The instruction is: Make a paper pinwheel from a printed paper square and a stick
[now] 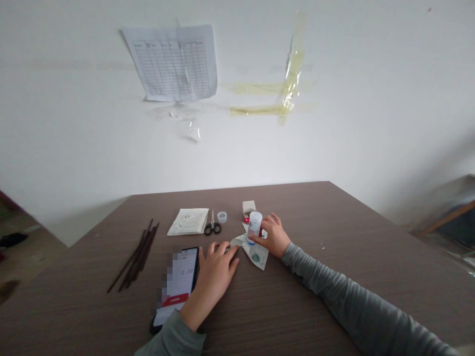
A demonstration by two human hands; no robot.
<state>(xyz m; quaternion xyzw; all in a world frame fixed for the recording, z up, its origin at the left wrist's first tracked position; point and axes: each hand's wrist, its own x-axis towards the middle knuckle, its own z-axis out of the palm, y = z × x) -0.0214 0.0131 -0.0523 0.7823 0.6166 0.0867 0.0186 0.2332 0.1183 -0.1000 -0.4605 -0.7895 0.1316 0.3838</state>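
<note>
My right hand (pixel 275 237) has its thumb and fingers around a small white bottle (pixel 254 225), which stands upright. Beneath the bottle is a piece of printed paper (pixel 259 258) with a dark green mark, lying flat on the table. My left hand (pixel 217 272) rests palm down, its fingers stretched out to the paper's left edge; whether the fingertips press on it I cannot tell. A small red and white box (pixel 248 210) with its flap up sits just behind the bottle. Left of it are a clear plastic cap (pixel 221 217) and black-handled scissors (pixel 213 226).
A phone (pixel 180 282) showing a timer lies beside my left wrist. Several thin dark brown sticks (pixel 137 254) are on the left of the brown table (pixel 315 306). A whitish printed packet (pixel 188 221) lies left of the scissors. The white wall (pixel 260 153) rises behind the table.
</note>
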